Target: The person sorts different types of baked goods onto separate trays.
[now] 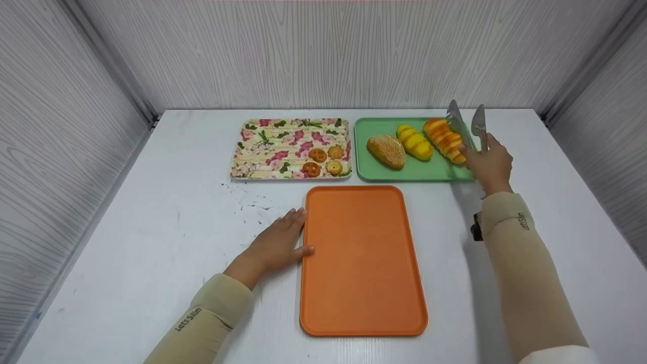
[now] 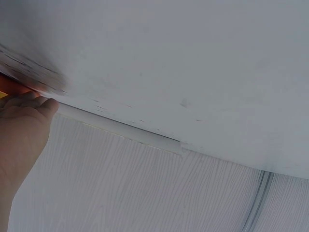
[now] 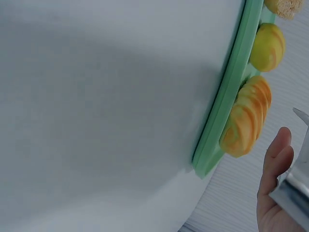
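Note:
My right hand (image 1: 489, 163) grips metal food tongs (image 1: 479, 121), their two arms spread apart with nothing between them. The tong tips reach over the right end of the green tray (image 1: 440, 175), beside an orange-striped bread roll (image 1: 444, 139). Left of that roll on the tray lie a yellow roll (image 1: 414, 142) and a sesame-topped bread (image 1: 386, 150). In the right wrist view the tongs (image 3: 295, 193) show only partly at the edge. My left hand (image 1: 273, 246) lies with straight fingers along the left rim of the orange tray (image 1: 361, 263), its thumb over the rim.
A floral tray (image 1: 275, 149) stands at the back, left of the green tray, with several small biscuits (image 1: 317, 154) in its near right corner. Grey wood-grain panels (image 1: 323, 55) wall the white table (image 1: 177, 217) at the back and sides. Dark specks mark the table near the floral tray.

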Demonstrator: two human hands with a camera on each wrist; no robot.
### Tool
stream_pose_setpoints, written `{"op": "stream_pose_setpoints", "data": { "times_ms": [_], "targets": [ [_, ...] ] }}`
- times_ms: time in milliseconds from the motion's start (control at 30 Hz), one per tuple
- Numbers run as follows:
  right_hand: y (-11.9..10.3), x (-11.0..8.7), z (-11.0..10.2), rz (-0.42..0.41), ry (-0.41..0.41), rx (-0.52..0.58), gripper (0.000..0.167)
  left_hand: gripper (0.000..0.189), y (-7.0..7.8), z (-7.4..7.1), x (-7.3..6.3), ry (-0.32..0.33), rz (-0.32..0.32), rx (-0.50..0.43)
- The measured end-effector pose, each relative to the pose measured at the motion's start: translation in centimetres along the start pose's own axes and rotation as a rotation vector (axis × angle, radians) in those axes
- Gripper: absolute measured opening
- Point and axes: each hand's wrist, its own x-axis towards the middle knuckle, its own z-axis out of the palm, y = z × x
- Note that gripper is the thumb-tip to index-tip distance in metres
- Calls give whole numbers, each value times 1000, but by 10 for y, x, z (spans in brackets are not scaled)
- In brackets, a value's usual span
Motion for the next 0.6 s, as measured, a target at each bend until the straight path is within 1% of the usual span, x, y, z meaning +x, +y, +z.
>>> {"op": "stream_pose_setpoints", "data": {
  "times_ms": [133, 400, 600],
  "targets": [
    [9, -1, -8, 3, 26, 5, 90, 85, 0, 0, 1, 0, 0, 5],
    [26, -1, -18, 51, 72, 8, 85, 85, 0, 0, 1, 3, 7, 12],
    [33, -4, -22, 83, 82, -1, 85, 85, 0, 0, 0, 6, 12, 6]
  ]
}}
